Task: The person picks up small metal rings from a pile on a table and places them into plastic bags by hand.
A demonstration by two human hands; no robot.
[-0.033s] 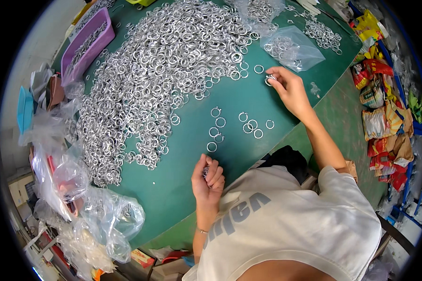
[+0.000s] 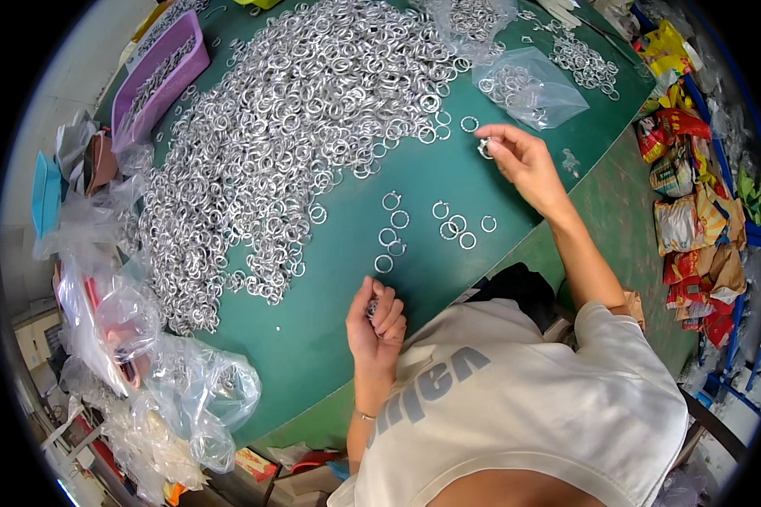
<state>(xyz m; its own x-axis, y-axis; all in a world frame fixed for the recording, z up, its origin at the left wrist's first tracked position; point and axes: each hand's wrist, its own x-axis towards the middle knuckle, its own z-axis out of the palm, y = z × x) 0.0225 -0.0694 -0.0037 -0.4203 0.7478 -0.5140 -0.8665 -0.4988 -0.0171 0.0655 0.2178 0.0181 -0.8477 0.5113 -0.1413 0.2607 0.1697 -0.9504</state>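
Note:
My left hand (image 2: 377, 325) is curled closed at the table's near edge, with several silver metal rings partly showing inside its fingers. Farther off to the right, my right hand (image 2: 520, 158) pinches a few similar rings (image 2: 485, 147) between thumb and fingers, just over the table; their exact number is hard to make out. One loose ring (image 2: 469, 124) lies beside its fingertips. Between my hands, a short column of rings (image 2: 400, 220) and a looser cluster (image 2: 457, 224) rest on the green table (image 2: 330, 279). A large heap of rings (image 2: 313, 93) covers the far left.
A purple bin (image 2: 196, 59) of small parts stands at the far left. Clear plastic bags (image 2: 220, 389) crowd the left edge. Beyond my right hand are a bag of rings (image 2: 533, 89) and a small ring pile (image 2: 583, 63). Colourful packets (image 2: 676, 228) line the right side.
The fingers of my right hand have shifted slightly, and the rings in them sit at a different angle. My left hand looks the same.

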